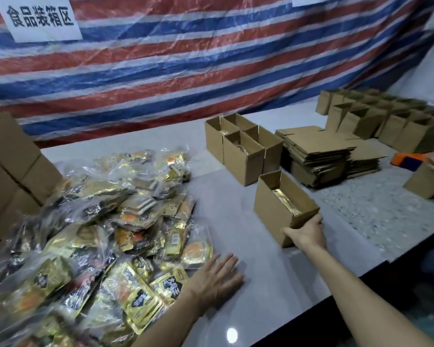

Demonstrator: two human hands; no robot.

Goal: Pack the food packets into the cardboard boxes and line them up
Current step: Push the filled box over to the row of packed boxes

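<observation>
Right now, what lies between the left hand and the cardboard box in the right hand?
Head view: only bare tabletop between left hand and cardboard box.

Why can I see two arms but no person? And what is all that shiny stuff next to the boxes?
There is no machine here. The camera sits on a person's head and looks down, so you see only their own arms. The left hand lies flat and open on the grey table, holding nothing. The right hand grips the near end of an open cardboard box, and gold packets lie inside it. The shiny heap on the left is a pile of food packets not yet packed. Farther back stand four more open boxes, and beside them is a stack of flat cardboard, not yet folded.
</observation>
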